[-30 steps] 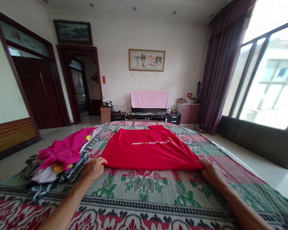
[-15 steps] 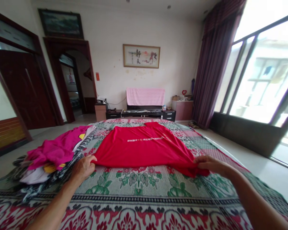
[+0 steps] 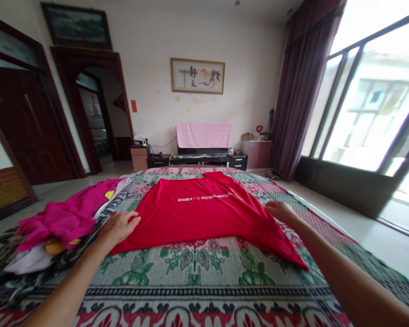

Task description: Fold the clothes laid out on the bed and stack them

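Observation:
A red shirt (image 3: 197, 213) with a line of white lettering lies spread flat on a bed with a floral cover (image 3: 197, 268). My left hand (image 3: 117, 227) rests flat on the shirt's near left edge, fingers stretched out. My right hand (image 3: 281, 210) lies on the shirt's right edge, further up the side, fingers loosely extended and holding nothing. The shirt's near right corner trails out to a point toward me.
A heap of clothes (image 3: 54, 227), magenta on top, sits on the bed's left side. Beyond the bed stand a low dark cabinet (image 3: 197, 161) with a pink towel (image 3: 204, 134), a doorway at left and large windows with purple curtains at right.
Both hands let go of the shirt's bottom corners. The left hand now lies flat on the left edge; the right hand moved up the right side. The hem has settled on the bed.

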The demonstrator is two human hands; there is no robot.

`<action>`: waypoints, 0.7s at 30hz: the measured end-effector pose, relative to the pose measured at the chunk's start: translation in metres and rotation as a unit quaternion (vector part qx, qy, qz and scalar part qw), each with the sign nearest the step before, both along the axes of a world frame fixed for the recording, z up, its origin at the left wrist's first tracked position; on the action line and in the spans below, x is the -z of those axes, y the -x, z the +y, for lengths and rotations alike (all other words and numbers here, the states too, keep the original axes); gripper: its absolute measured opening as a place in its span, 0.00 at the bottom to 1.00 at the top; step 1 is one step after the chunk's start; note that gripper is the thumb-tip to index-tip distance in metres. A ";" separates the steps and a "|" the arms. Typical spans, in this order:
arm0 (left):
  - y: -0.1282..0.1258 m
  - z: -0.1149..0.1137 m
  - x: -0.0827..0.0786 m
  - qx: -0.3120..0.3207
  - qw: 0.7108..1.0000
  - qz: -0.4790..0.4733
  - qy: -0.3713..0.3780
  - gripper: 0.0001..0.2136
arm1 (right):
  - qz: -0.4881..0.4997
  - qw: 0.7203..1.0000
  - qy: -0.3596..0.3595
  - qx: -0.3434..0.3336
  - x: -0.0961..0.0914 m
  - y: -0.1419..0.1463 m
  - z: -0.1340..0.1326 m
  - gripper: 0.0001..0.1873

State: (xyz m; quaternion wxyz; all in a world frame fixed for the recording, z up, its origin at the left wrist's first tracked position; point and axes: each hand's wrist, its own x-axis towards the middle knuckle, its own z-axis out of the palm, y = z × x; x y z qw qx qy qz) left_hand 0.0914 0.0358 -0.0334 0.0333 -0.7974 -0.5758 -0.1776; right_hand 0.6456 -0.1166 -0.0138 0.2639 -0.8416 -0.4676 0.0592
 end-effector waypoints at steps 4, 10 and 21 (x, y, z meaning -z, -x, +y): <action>-0.015 0.017 0.037 -0.053 0.996 0.049 -0.058 0.21 | -0.067 0.997 0.005 0.041 0.003 0.000 0.038 0.15; -0.018 0.014 0.056 -0.090 0.990 0.072 -0.077 0.19 | -0.062 0.996 0.030 0.055 0.013 -0.003 0.072 0.24; -0.018 0.011 0.054 -0.075 0.989 0.077 -0.098 0.19 | -0.058 0.988 0.015 0.141 0.028 -0.022 0.092 0.17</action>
